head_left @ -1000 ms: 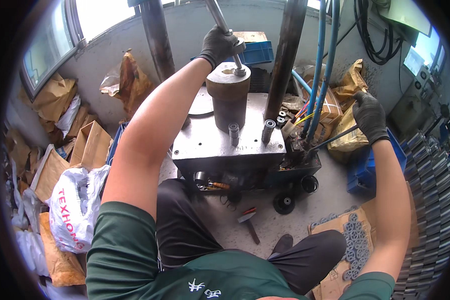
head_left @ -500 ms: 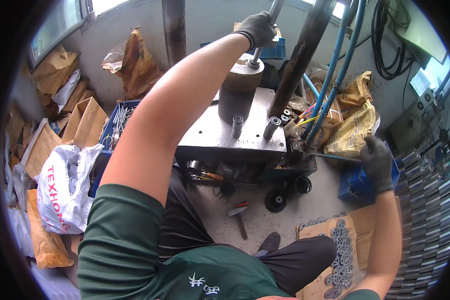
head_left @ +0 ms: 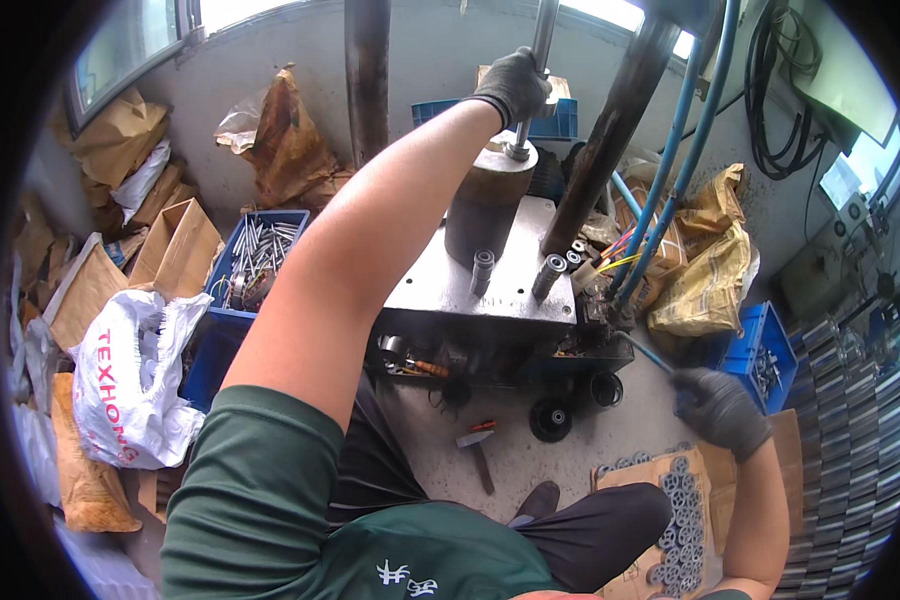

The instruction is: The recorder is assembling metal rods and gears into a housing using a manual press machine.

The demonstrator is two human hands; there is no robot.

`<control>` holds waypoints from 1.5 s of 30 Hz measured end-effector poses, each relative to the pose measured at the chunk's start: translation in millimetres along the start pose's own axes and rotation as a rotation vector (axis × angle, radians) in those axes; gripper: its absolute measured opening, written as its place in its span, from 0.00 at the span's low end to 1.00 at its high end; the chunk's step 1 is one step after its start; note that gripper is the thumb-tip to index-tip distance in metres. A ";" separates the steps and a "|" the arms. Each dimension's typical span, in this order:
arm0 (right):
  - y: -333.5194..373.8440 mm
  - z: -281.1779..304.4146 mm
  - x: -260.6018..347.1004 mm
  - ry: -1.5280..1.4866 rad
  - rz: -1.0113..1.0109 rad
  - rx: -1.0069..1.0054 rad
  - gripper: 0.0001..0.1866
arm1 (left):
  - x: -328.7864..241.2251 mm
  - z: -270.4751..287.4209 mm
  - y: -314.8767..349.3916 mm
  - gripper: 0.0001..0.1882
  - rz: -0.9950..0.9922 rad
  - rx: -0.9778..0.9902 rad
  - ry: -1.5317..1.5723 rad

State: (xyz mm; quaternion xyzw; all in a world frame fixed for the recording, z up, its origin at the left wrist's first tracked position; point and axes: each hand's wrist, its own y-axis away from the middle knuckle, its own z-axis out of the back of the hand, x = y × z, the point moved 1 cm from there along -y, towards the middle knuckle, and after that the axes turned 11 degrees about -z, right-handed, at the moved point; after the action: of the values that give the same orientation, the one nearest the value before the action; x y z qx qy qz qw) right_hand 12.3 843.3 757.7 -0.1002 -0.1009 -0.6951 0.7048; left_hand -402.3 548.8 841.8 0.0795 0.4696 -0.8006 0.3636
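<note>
My left hand (head_left: 518,88), in a dark grey glove, is closed at the upright metal rod (head_left: 543,40) over the press. A bit of metal shows past its fingers; the grip is partly hidden. Below, the rod's lower end meets the top of a thick steel cylinder (head_left: 475,225) on the metal plate (head_left: 420,285). Two short shafts with bearings on top, a left one (head_left: 482,272) and a right one (head_left: 549,275), stand at the plate's front. My gloved right hand (head_left: 722,412) is closed round the end of a thin blue lever (head_left: 650,353), low at the right.
Dark posts (head_left: 610,130) and blue hoses (head_left: 685,150) rise beside the plate. A blue bin of metal rods (head_left: 258,245) is at left, a blue crate (head_left: 765,350) at right. A hammer (head_left: 481,460) lies on the floor; flat metal rings (head_left: 682,520) cover cardboard near my knee.
My right hand has moved down and toward me, swinging the blue lever's end lower. The blue crate behind it has come into view. My left hand keeps its place at the rod.
</note>
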 end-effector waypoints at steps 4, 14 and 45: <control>7.8 -7.7 9.8 0.269 0.000 0.055 0.15 | -5.1 6.3 4.9 0.17 0.019 0.018 0.017; 57.3 -52.4 -2.8 0.235 -0.160 0.319 0.14 | -3.9 3.9 -1.5 0.17 0.003 0.033 -0.005; 54.6 -46.9 -12.7 -0.111 -0.245 0.092 0.16 | -7.9 -5.5 3.4 0.21 -0.219 0.054 -0.340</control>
State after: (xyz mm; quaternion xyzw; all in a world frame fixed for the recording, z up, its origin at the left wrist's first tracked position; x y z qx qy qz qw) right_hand 66.8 843.0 709.0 -0.0933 -0.1829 -0.7639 0.6118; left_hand -395.5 556.2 840.1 -0.0985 0.3856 -0.8497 0.3459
